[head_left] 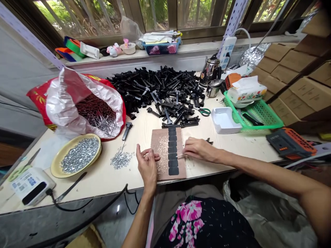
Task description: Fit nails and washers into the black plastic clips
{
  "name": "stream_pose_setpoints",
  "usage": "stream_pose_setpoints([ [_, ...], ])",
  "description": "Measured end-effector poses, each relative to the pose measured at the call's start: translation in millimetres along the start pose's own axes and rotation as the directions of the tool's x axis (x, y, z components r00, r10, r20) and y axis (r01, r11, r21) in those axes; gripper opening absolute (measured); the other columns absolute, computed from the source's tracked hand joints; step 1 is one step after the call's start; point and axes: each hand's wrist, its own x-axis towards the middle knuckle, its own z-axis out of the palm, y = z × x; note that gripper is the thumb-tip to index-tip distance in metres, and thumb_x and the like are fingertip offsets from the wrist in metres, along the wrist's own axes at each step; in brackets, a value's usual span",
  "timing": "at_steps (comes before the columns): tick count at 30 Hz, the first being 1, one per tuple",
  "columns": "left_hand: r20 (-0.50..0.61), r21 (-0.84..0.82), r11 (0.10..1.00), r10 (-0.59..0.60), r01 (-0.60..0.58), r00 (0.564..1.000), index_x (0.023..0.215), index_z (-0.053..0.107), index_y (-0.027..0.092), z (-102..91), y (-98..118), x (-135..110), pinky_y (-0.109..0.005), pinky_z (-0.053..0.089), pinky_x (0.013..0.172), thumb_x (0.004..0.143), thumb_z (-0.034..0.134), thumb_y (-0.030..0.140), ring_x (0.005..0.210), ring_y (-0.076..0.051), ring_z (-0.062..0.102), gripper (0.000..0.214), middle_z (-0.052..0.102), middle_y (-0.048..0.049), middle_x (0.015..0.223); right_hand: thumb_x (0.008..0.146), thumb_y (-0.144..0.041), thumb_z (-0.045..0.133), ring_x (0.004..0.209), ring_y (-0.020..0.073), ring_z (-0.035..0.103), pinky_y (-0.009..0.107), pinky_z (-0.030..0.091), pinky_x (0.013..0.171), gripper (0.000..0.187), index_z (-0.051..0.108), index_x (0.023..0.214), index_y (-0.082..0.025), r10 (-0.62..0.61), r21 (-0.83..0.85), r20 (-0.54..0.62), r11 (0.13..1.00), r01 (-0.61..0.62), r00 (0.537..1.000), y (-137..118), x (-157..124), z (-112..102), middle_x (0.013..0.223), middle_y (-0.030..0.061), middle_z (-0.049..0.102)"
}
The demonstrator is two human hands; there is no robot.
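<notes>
A brown rectangular board lies at the table's front edge. Down its right part runs a column of black rounded pieces, and small pale bits are scattered on its left part. My left hand rests at the board's left edge, fingers apart and partly curled, with nothing visible in it. At the right edge, my right hand is closed in a pinch beside the black pieces; what its fingertips hold is too small to make out. Left of the board are loose small metal rings and a black-handled piece with a metal shaft.
Black plastic parts are heaped at the back. A bag of long screws or nails and a yellow bowl of metal pieces stand left. Scissors, a white box, a green basket and a kettle are right.
</notes>
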Motion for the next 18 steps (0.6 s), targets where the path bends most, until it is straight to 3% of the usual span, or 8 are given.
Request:
stream_pose_setpoints([
  [2,0.001,-0.006,1.000,-0.001,0.001,1.000,0.145,0.021,0.027,-0.2,1,-1,-0.025,0.056,0.063,0.085,0.054,0.039,0.067,-0.009,0.064,0.069,0.056,-0.0032,0.102,0.095,-0.028,0.045,0.078,0.0154,0.056,0.028,0.045,0.067,0.023,0.064,0.083,-0.022,0.104,0.067,0.126,0.991,-0.113,0.987,-10,-43,-28,0.080,0.0053,0.060],
  [5,0.018,0.000,1.000,-0.011,0.011,1.000,0.145,0.021,0.026,-0.8,3,-2,-0.025,0.056,0.064,0.085,0.054,0.039,0.066,-0.009,0.064,0.070,0.056,-0.0028,0.101,0.093,-0.030,0.050,0.072,0.0139,0.060,0.029,0.044,0.061,0.017,0.066,0.087,-0.028,0.252,0.031,0.310,0.961,-0.274,0.917,-17,-123,-65,0.078,0.0083,0.061],
  [7,0.024,0.000,1.000,-0.016,0.016,1.000,0.145,0.021,0.026,-0.5,4,-2,-0.025,0.055,0.064,0.085,0.054,0.040,0.066,-0.010,0.064,0.070,0.057,-0.0024,0.099,0.086,-0.035,0.061,0.077,0.0160,0.064,0.031,0.046,0.064,0.016,0.066,0.101,-0.033,0.284,-0.020,0.286,0.957,-0.290,0.915,-15,-159,-81,0.084,0.0122,0.064],
  [9,0.026,-0.011,1.000,-0.019,0.019,0.999,0.145,0.023,0.025,0.5,5,-3,-0.025,0.055,0.064,0.085,0.054,0.040,0.066,-0.010,0.064,0.069,0.057,-0.0023,0.098,0.084,-0.035,0.064,0.082,0.0187,0.065,0.033,0.047,0.068,0.022,0.065,0.105,-0.035,0.310,-0.084,0.138,0.950,-0.301,0.941,-9,-162,-89,0.089,0.0139,0.066],
  [11,0.028,-0.039,0.999,-0.031,0.032,0.999,0.143,0.026,0.024,1.0,5,-3,-0.026,0.055,0.064,0.085,0.054,0.041,0.066,-0.009,0.063,0.067,0.057,-0.0026,0.099,0.087,-0.035,0.059,0.083,0.0206,0.064,0.035,0.047,0.071,0.015,0.067,0.100,-0.032,0.315,-0.124,-0.033,0.940,-0.317,0.949,0,-130,-88,0.090,0.0120,0.067],
  [13,0.032,-0.093,0.994,-0.047,0.050,0.998,0.140,0.033,0.022,-1.3,5,-4,-0.026,0.055,0.065,0.084,0.055,0.042,0.066,-0.010,0.062,0.063,0.057,-0.0033,0.099,0.092,-0.036,0.052,0.080,0.0213,0.062,0.036,0.045,0.070,0.017,0.067,0.091,-0.027,0.286,-0.133,-0.138,0.943,-0.304,0.948,11,-73,-80,0.087,0.0084,0.068],
  [18,-0.068,-0.102,0.994,-0.056,0.049,0.996,0.118,0.055,0.017,-26.4,5,-5,-0.026,0.053,0.063,0.083,0.056,0.043,0.066,-0.011,0.059,0.044,0.061,-0.0039,0.088,0.094,-0.029,0.047,0.081,0.0181,0.060,0.030,0.043,0.068,0.022,0.066,0.089,-0.020,0.180,-0.111,-0.156,0.974,-0.199,0.971,28,87,-27,0.087,0.0048,0.067],
])
